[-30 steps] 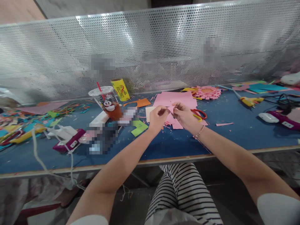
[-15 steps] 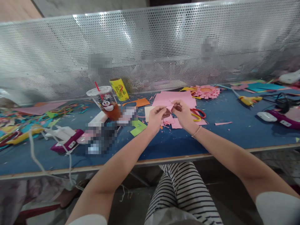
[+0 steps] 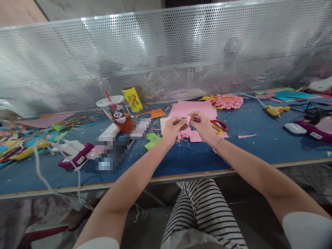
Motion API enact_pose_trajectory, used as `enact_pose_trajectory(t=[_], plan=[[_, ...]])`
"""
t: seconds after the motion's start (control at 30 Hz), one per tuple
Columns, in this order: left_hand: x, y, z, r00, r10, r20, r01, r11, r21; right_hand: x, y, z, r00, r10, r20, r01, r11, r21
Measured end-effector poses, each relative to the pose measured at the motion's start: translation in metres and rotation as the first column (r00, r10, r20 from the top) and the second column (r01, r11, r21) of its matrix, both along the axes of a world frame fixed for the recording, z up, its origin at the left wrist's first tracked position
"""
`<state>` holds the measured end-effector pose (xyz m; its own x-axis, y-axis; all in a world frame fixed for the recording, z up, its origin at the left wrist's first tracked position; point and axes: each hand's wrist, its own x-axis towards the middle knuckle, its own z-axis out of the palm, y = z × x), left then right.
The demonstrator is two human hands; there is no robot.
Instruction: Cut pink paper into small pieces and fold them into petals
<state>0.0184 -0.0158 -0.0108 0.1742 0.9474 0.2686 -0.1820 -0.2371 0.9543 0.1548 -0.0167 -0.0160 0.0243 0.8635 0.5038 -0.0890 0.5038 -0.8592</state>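
A small piece of pink paper (image 3: 188, 120) is pinched between my two hands above the table. My left hand (image 3: 173, 128) grips its left side with thumb and fingers, while my right hand (image 3: 201, 125) closes on the other side; my fingers hide part of it. Behind them lies a larger pink sheet (image 3: 193, 108). Pink scraps (image 3: 194, 135) are scattered below my hands. Just right of my right hand are scissors (image 3: 220, 126) with red and yellow handles, partly covered. A fringed pink paper ring (image 3: 229, 101) rests farther back.
A drink cup (image 3: 118, 116) with a red straw stands left, near a yellow packet (image 3: 132, 99). Purple power strips (image 3: 76, 157) with cords lie at both sides. A yellow glue gun (image 3: 276, 110) lies right. A perforated metal screen (image 3: 181, 45) borders the back.
The pink piece between my fingers has turned and now looks narrower and more upright. Both hands stay nearly in the same place.
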Motion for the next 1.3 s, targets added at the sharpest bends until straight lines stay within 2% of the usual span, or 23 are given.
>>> enact_pose_trajectory(t=[0.17,0.4,0.53,0.67,0.83,1.0,1.17,1.3], plan=[[-0.001,0.002,0.0,1.0,0.013,0.013,-0.013,1.0,-0.01,0.004,0.003,-0.001,0.998,0.064,-0.01,-0.064,0.998,0.023],[-0.002,0.004,-0.001,1.0,0.03,-0.005,-0.03,1.0,-0.006,0.006,0.008,0.001,0.987,0.105,-0.121,-0.118,0.987,-0.111],[-0.001,0.003,-0.002,0.998,0.04,-0.046,-0.04,0.999,0.017,0.007,0.011,-0.002,0.994,0.112,0.012,-0.11,0.987,-0.119],[0.001,0.002,-0.002,0.997,0.026,-0.07,-0.024,0.999,0.03,0.009,0.012,-0.003,0.99,0.053,0.131,-0.044,0.997,-0.07],[0.001,0.004,-0.004,0.997,-0.002,-0.08,0.005,0.999,0.036,0.011,0.009,0.001,0.989,0.011,0.148,-0.005,0.999,-0.039],[-0.001,0.007,-0.005,0.995,-0.03,-0.09,0.036,0.997,0.061,0.01,0.01,0.0,0.992,0.074,0.106,-0.067,0.996,-0.065],[-0.002,0.006,-0.004,0.994,-0.021,-0.104,0.028,0.997,0.068,0.012,0.01,-0.001,0.986,0.073,0.152,-0.067,0.997,-0.044],[-0.002,0.005,-0.004,0.993,-0.008,-0.12,0.018,0.996,0.086,0.014,0.006,0.003,0.97,0.13,0.208,-0.125,0.992,-0.035]])
